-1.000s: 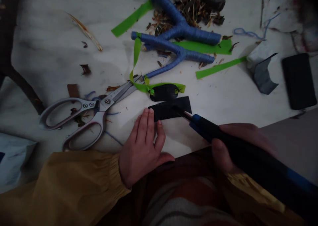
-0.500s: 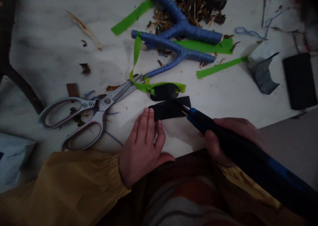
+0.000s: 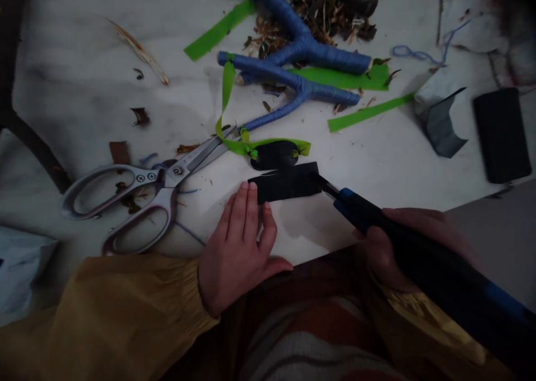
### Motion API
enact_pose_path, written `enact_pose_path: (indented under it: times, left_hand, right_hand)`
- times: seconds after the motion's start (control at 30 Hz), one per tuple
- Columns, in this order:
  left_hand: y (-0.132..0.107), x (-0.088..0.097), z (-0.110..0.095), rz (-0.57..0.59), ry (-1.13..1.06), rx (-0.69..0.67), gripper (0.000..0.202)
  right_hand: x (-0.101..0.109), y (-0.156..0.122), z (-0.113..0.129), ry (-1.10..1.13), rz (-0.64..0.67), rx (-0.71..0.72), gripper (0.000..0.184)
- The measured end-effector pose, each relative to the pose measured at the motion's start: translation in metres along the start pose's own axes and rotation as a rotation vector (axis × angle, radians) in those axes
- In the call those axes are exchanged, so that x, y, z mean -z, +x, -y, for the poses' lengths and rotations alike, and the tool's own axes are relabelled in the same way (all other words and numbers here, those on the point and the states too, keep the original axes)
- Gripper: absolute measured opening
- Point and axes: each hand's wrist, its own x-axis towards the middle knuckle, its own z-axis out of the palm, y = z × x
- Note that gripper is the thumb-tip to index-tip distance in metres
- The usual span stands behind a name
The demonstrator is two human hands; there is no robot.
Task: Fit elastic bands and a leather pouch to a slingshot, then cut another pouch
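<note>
My left hand [image 3: 240,247] lies flat on the white table [image 3: 84,101], fingers stretched out, fingertips pressing the left end of a black rectangular piece [image 3: 285,183]. My right hand [image 3: 402,241] is wrapped round a long black and blue utility knife [image 3: 389,230], whose tip touches the right end of that black piece. Just beyond lies a black oval patch [image 3: 276,154] tied to a green strip [image 3: 234,135] that runs up to a forked stick wrapped in blue cord [image 3: 293,79].
Large grey-handled scissors [image 3: 138,194] lie open to the left of my hand. A second blue-wrapped fork [image 3: 310,46], green strips [image 3: 218,32], bark scraps [image 3: 326,12], folded grey material [image 3: 441,121] and a black phone-like slab [image 3: 500,135] lie beyond and right.
The knife slid forward along the black piece, then drew back to the right; its tip now sits at the piece's right end. My left hand has stayed in place.
</note>
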Motion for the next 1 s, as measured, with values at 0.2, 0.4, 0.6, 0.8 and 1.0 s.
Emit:
enact_pose_path:
  times: [0.2,0.4,0.6,0.8,1.0]
  left_hand:
    - [0.000,0.000,-0.001,-0.010,0.003,-0.001,0.093]
    - [-0.001,0.000,-0.001,0.000,0.006,-0.001,0.094]
    - [-0.002,0.000,0.000,0.016,0.002,0.008,0.094]
    - [-0.001,0.000,-0.001,0.021,0.001,0.010,0.095]
    - [-0.002,-0.001,0.000,0.003,0.018,0.009,0.092]
  right_hand:
    - [-0.003,-0.008,0.013,-0.058,-0.082,-0.006,0.031]
    - [0.007,-0.011,0.013,-0.039,-0.014,0.031,0.033]
    - [0.002,0.004,0.025,0.051,0.064,0.116,0.039]
    - [-0.015,0.007,0.027,0.106,-0.027,0.142,0.039]
    - [-0.010,-0.001,-0.007,0.070,-0.084,0.061,0.029]
